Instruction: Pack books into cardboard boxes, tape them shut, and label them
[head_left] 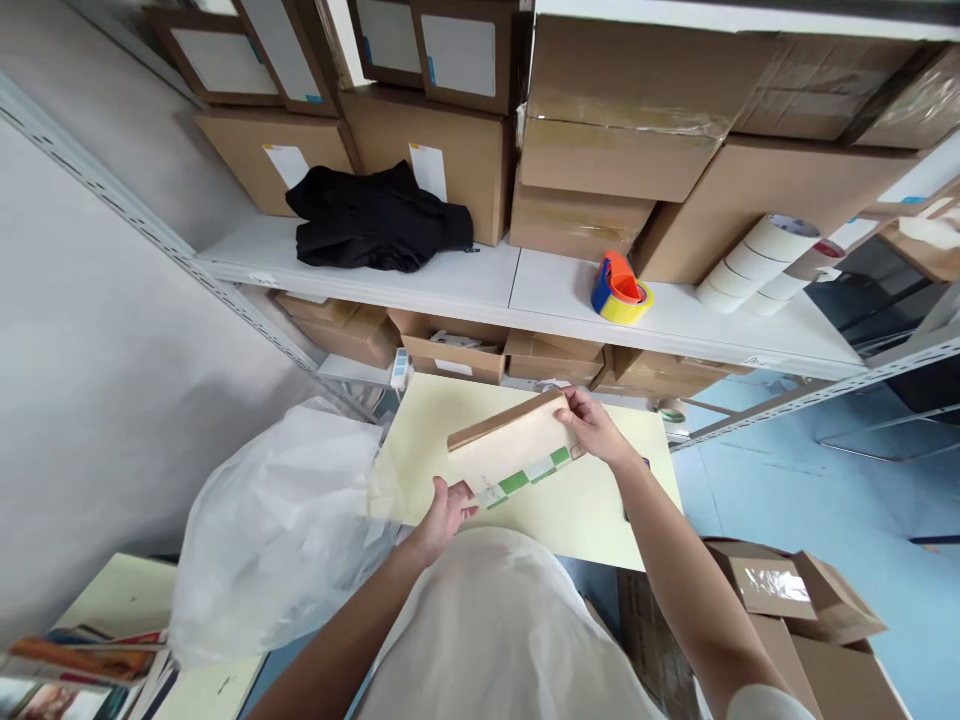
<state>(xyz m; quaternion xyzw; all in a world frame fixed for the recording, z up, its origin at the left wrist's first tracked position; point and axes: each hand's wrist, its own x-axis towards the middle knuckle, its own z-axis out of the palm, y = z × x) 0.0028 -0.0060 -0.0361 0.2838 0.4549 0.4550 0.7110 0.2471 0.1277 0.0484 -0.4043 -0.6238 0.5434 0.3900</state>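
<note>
A flat cardboard packet (517, 448), with a pale face, a brown upper edge and green and white checks along its lower edge, is tilted above the cream table (592, 520). My right hand (589, 425) grips its upper right end, thumb on the face and fingers behind. At the lower left corner is my left hand (446, 515), thumb raised away from the packet and fingers stretched at the corner. Whether those fingers bear any weight cannot be made out.
A shelf (495, 280) beyond the table carries a tape dispenser (621, 290), black cloth (379, 218), tape rolls (757, 260) and cartons (607, 150). A large white plastic bag (277, 530) bulges at the left. Open cardboard boxes (795, 610) stand at the lower right.
</note>
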